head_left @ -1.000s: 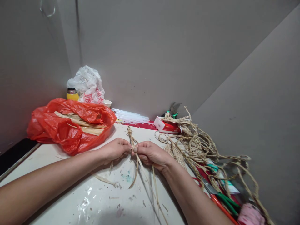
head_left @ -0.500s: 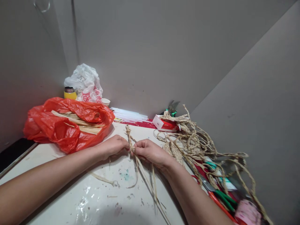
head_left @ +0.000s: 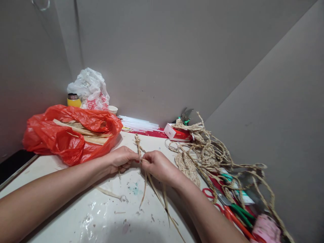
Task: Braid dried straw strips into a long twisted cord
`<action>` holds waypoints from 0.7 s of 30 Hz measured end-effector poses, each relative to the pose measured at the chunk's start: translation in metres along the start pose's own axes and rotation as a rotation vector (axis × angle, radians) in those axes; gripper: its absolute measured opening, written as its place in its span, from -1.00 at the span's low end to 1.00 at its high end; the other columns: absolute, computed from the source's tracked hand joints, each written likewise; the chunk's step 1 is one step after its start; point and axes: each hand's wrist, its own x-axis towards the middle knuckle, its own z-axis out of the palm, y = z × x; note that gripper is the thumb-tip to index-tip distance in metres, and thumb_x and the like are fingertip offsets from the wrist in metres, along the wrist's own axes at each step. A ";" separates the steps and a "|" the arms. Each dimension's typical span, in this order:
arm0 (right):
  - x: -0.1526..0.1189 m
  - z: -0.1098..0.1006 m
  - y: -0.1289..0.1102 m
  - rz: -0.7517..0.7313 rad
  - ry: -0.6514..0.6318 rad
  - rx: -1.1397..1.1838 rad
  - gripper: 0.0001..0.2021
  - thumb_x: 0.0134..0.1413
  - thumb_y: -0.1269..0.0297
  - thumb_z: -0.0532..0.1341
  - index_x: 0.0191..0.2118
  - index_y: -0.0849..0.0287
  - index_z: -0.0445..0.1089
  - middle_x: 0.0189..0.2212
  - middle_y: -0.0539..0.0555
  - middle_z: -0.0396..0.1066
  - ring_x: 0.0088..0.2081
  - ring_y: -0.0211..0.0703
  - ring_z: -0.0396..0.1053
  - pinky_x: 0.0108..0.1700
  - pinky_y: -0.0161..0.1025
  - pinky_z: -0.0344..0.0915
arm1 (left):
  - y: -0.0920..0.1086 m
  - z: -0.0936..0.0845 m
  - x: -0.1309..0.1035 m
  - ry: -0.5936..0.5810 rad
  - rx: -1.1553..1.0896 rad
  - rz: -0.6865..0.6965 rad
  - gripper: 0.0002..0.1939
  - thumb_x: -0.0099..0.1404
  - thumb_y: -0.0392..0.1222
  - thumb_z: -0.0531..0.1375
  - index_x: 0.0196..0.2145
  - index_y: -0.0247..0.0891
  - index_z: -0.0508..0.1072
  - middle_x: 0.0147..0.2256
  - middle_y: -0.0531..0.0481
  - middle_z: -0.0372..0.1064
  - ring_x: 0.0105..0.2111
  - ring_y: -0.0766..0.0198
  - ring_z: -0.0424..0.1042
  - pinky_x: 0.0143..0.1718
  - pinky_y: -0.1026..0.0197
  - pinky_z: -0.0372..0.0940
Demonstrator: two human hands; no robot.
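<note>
A short braided straw piece [head_left: 138, 144] stands upright between my hands at the middle of the white table. My left hand [head_left: 124, 158] pinches it from the left, and my right hand [head_left: 155, 164] pinches the straw from the right, close to the left fingertips. Loose straw strands [head_left: 158, 195] hang from the grip down toward the front of the table. To the left, a red plastic bag [head_left: 73, 141] holds more flat straw [head_left: 83, 132]. Just what lies between the fingertips is partly hidden.
A heap of braided cord [head_left: 210, 152] lies at the right, with green-handled scissors [head_left: 235, 206], red-handled scissors [head_left: 235, 219] and a pink roll [head_left: 266, 229] near it. White sticks [head_left: 139, 124], a yellow jar [head_left: 74, 101] and a white bag [head_left: 91, 86] stand along the wall.
My right hand has shifted slightly left and closed in on the straw beside my left fingertips. The hanging strands have swung a little. The whole view has moved slightly.
</note>
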 end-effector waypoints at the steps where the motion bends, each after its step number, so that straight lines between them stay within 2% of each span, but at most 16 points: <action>1: 0.000 0.000 0.001 -0.008 0.005 -0.009 -0.82 -0.11 0.34 0.06 -0.65 0.21 0.18 -0.69 -0.08 0.03 -0.58 -0.34 0.01 -0.57 -0.39 -0.08 | 0.000 0.001 0.000 0.007 0.002 0.017 -0.71 -0.04 -0.14 0.22 -0.67 -0.22 0.15 -0.81 0.25 -0.15 -0.78 0.52 -0.25 -0.73 0.31 -0.34; 5: 0.001 0.001 0.002 -0.015 -0.002 -0.031 -0.80 -0.08 0.31 0.06 -0.64 0.22 0.21 -0.69 -0.08 0.05 -0.59 -0.34 0.02 -0.56 -0.38 -0.08 | -0.001 0.003 -0.002 0.019 -0.013 0.046 -0.70 -0.04 -0.16 0.22 -0.67 -0.21 0.12 -0.81 0.25 -0.13 -0.79 0.52 -0.22 -0.73 0.31 -0.33; 9: 0.000 0.003 0.003 -0.042 0.066 -0.128 -0.80 -0.08 0.33 0.08 -0.64 0.21 0.25 -0.68 -0.06 0.14 -0.58 -0.33 0.05 -0.55 -0.36 -0.08 | -0.002 0.002 -0.002 0.017 -0.055 0.001 -0.70 -0.04 -0.17 0.24 -0.66 -0.22 0.13 -0.82 0.25 -0.14 -0.78 0.52 -0.23 -0.72 0.31 -0.35; 16: -0.001 0.004 0.004 -0.039 0.069 -0.124 -0.75 -0.03 0.23 0.10 -0.64 0.21 0.25 -0.70 -0.06 0.11 -0.59 -0.33 0.00 -0.56 -0.36 -0.10 | -0.005 -0.001 0.001 -0.064 -0.151 -0.024 -0.67 -0.04 -0.08 0.29 -0.64 -0.24 0.18 -0.82 0.28 -0.19 -0.77 0.55 -0.27 -0.70 0.33 -0.39; 21: 0.000 0.002 0.002 -0.014 0.069 -0.115 -0.80 -0.09 0.35 0.08 -0.66 0.22 0.20 -0.70 -0.07 0.07 -0.59 -0.34 0.02 -0.57 -0.37 -0.11 | -0.005 0.000 0.001 -0.049 -0.174 0.007 -0.68 -0.10 -0.15 0.31 -0.60 -0.24 0.18 -0.81 0.29 -0.16 -0.76 0.55 -0.26 -0.71 0.35 -0.37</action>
